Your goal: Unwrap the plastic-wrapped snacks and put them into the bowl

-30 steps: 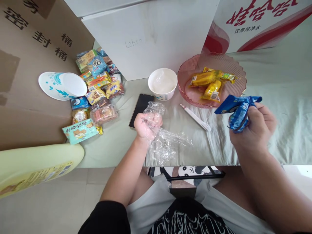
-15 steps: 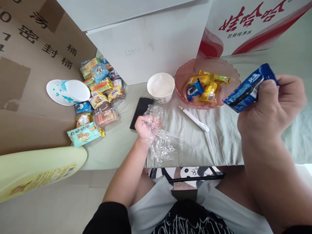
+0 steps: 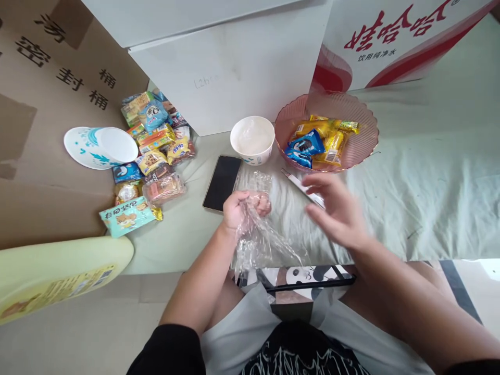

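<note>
My left hand (image 3: 246,208) is closed around a crumpled clear plastic bag (image 3: 260,242), whose folds hang down toward the table's front edge. My right hand (image 3: 338,211) is open and slightly blurred, with thumb and fingers apart, above a white pen-shaped cutter (image 3: 299,183) that it partly hides. Behind it stands a pink ribbed glass bowl (image 3: 367,143). Inside lie a blue snack packet (image 3: 307,143) with another blue one against it, and several yellow packets (image 3: 334,146). A white paper bowl (image 3: 253,138) with a clear film inside stands left of the pink bowl.
A black phone (image 3: 222,183) lies beside my left hand. Farther left are several wrapped snacks (image 3: 156,136), a tipped paper bowl (image 3: 99,148) and a pale yellow bottle (image 3: 66,271). A brown carton (image 3: 58,172) and white boxes (image 3: 258,67) border the table (image 3: 422,172).
The blue packet has left my right hand and lies in the pink bowl. That hand has moved left and opened. My left hand still grips the plastic bag, slightly farther right.
</note>
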A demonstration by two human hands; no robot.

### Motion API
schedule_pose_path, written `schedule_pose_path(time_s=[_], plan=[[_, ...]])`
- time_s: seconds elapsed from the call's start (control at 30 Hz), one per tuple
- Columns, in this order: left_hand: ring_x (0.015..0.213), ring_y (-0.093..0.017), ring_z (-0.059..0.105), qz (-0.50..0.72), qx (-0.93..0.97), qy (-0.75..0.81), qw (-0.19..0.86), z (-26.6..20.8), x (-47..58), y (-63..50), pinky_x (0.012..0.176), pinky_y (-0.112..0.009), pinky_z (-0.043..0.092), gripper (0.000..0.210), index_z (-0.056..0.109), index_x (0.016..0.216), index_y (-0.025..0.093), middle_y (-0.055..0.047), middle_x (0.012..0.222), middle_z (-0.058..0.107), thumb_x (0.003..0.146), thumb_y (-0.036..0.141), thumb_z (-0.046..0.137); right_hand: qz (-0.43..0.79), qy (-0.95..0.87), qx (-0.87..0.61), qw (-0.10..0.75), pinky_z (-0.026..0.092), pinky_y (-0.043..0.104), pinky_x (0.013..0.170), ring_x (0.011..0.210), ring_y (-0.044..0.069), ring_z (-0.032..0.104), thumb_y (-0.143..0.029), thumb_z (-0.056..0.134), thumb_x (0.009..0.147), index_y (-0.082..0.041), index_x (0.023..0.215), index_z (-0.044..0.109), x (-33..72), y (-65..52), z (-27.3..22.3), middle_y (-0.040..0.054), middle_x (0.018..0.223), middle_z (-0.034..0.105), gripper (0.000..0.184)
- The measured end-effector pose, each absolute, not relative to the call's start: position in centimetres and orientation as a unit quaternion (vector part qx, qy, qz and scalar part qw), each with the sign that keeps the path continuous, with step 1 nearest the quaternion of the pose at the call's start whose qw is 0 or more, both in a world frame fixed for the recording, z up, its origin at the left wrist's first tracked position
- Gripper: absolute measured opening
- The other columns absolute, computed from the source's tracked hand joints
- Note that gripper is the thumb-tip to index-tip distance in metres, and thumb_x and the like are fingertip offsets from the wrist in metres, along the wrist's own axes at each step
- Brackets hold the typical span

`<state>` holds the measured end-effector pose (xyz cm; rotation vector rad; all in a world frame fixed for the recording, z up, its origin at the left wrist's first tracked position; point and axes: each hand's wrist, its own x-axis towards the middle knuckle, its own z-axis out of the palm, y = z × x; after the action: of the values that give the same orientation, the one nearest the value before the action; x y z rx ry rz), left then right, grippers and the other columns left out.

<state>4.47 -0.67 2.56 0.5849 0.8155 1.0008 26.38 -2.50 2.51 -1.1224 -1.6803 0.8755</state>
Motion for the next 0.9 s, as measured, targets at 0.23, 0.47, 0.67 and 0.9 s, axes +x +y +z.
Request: schedule_pose_path(time_s=[0.23, 0.47, 0.67, 0.9], plan=[[0.065, -0.020, 0.056, 0.415, 0.404, 0.373, 0.725, 2.0, 4.8, -1.7, 0.070, -0.035, 0.046, 0.041, 0.065, 0.051, 0.018, -0.008, 0.063, 0.063, 0.074, 0.052, 0.063, 0.587, -0.602, -0.444, 0.311, 0.059, 0.033, 0.065, 0.072, 0.014, 0.068, -0.034, 0.063, 0.089, -0.020, 0.146, 0.043, 23.5, -4.6, 0.9, 0.0143, 0.125, 0.068, 0.062], [0.090, -0.026, 0.070, 0.409, 0.442, 0.448, 0.660, 0.3, 3.5, -1.0, 0.085, -0.037, 0.053, 0.045, 0.073, 0.068, 0.018, -0.010, 0.096, 0.079, 0.080, 0.060, 0.062, 0.520, -0.615, -0.511, 0.299, 0.039, 0.027, 0.055, 0.057, 0.012, 0.050, -0.032, 0.052, 0.087, -0.021, 0.082, 0.058, 23.3, -3.8, 1.4, -0.0023, 0.064, 0.057, 0.014], [0.098, -0.025, 0.073, 0.432, 0.367, 0.499, 0.655, -0.2, 2.7, -0.7, 0.084, -0.034, 0.057, 0.058, 0.076, 0.093, 0.017, -0.013, 0.107, 0.080, 0.076, 0.072, 0.069, 0.433, -0.564, -0.593, 0.377, 0.042, 0.028, 0.057, 0.057, 0.014, 0.055, -0.032, 0.049, 0.088, -0.023, 0.084, 0.053, 23.3, -3.8, 1.0, -0.0011, 0.068, 0.060, 0.010], [0.134, -0.035, 0.060, 0.304, 0.487, 0.379, 0.726, 0.7, 3.5, -1.9, 0.108, -0.042, 0.050, 0.085, 0.069, 0.130, 0.020, -0.015, 0.141, 0.067, 0.064, 0.070, 0.085, 0.293, -0.659, -0.593, 0.357, 0.037, 0.029, 0.057, 0.053, 0.015, 0.049, -0.032, 0.054, 0.087, -0.025, 0.091, 0.056, 23.3, -4.5, 0.8, -0.0022, 0.063, 0.058, 0.009]])
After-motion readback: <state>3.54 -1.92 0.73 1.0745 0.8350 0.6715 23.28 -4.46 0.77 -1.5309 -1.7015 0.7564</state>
